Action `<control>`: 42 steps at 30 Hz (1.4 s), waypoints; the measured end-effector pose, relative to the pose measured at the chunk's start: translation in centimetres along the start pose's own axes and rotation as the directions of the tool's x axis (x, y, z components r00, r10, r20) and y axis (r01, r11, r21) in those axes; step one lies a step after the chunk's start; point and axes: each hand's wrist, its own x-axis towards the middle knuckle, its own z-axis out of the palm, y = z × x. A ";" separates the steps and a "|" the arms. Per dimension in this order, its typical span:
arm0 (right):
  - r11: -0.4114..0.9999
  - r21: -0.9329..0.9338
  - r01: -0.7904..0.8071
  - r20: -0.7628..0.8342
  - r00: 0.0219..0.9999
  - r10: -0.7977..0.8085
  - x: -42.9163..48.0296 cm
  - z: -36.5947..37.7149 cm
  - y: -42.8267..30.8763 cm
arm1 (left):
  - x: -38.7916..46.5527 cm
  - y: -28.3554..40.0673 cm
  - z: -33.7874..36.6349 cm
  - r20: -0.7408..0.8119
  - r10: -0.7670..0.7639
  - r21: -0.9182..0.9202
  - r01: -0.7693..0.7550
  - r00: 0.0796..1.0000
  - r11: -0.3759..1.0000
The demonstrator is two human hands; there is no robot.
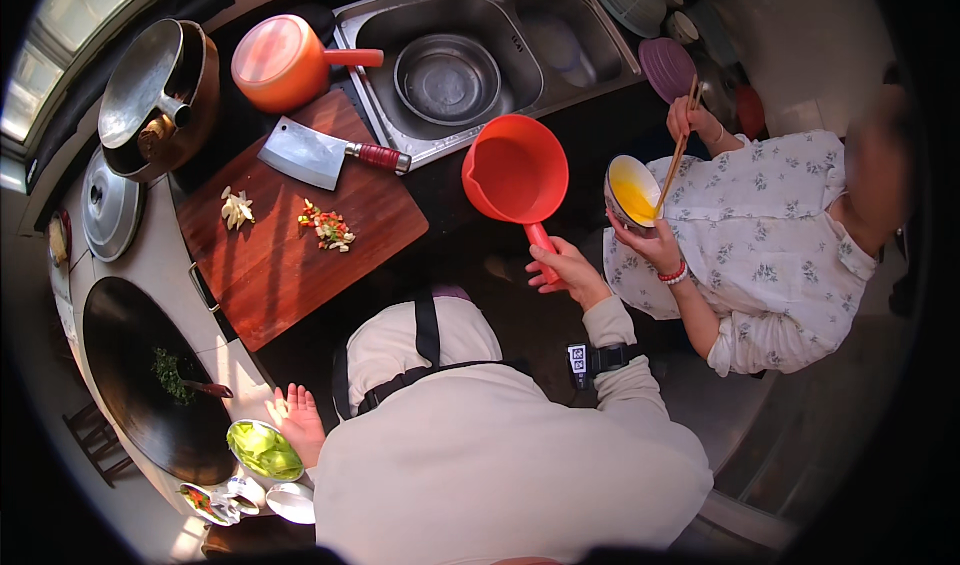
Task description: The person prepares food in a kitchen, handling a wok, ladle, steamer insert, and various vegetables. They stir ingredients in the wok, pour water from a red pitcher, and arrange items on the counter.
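Observation:
My right hand (564, 268) grips the handle of a red plastic water ladle (525, 163). I see into its bowl, beside the sink's front edge. My left hand (298, 417) is held with fingers apart and palm showing, with nothing in it. Right by it stands a bowl of pale green sliced vegetable (264, 451). A large dark wok (142, 385) lies beyond, holding chopped greens (171, 373) and a spatula or ladle with a reddish handle (214, 390). Before me on a wooden cutting board (300, 280) are a cleaver (307, 152), sliced garlic (238, 208) and chopped peppers (328, 227).
At right a co-worker (750, 250) holds chopsticks (680, 152) in a bowl of beaten egg (634, 193). A metal basin (448, 78) sits in the double sink (517, 9). An upturned orange ladle (279, 62), stacked pans (142, 77) and a pot lid (112, 205) stand behind.

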 end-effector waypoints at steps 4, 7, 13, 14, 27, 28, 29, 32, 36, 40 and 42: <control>0.935 0.353 -0.045 0.257 0.965 -0.051 1.4 0.5 0.6 | 2.2 1.8 0.3 -0.160 0.148 -0.218 -0.181 0.976 0.959; 0.902 0.430 -0.035 0.262 0.961 -0.088 1.0 1.7 0.6 | 3.1 2.4 0.2 -0.261 0.234 -0.333 -0.315 0.937 0.889; 0.948 0.252 0.194 0.163 0.957 -0.239 -2.9 3.9 -3.5 | 5.1 2.9 0.2 -0.262 0.299 -0.384 -0.384 0.918 0.840; 0.950 0.193 0.245 0.146 0.950 -0.275 -3.8 4.1 -4.5 | 5.3 3.4 0.2 -0.244 0.257 -0.451 -0.344 0.935 0.823; 0.883 -0.194 0.427 0.618 0.753 -0.228 -8.4 19.8 -12.2 | 9.6 8.8 0.5 -0.533 0.174 -0.461 -0.456 0.828 0.761; 0.875 -0.228 0.427 0.675 0.717 -0.174 -8.4 21.7 -12.4 | 9.6 9.5 0.2 -0.525 0.152 -0.394 -0.397 0.838 0.829; 0.866 -0.258 0.428 0.725 0.678 -0.119 -8.5 23.6 -12.7 | 9.4 10.2 0.0 -0.520 0.131 -0.321 -0.335 0.844 0.886; 0.852 -0.346 0.394 0.800 0.598 0.048 -8.8 29.6 -13.0 | 8.0 11.3 0.0 -0.517 0.210 -0.306 -0.408 0.830 0.860; 0.747 -0.371 0.552 0.874 0.480 0.079 -9.3 37.5 -12.7 | 4.1 11.6 -1.4 -0.226 0.225 -0.646 -0.319 0.948 0.693; 0.594 -0.362 0.719 0.911 0.407 0.062 -9.5 45.1 -10.7 | 0.0 10.1 -3.2 0.152 0.359 -0.851 -0.062 0.921 0.521; 0.533 -0.355 0.768 0.925 0.370 0.082 -9.5 48.4 -9.7 | -1.1 9.5 -3.8 0.348 0.443 -0.881 0.127 0.826 0.455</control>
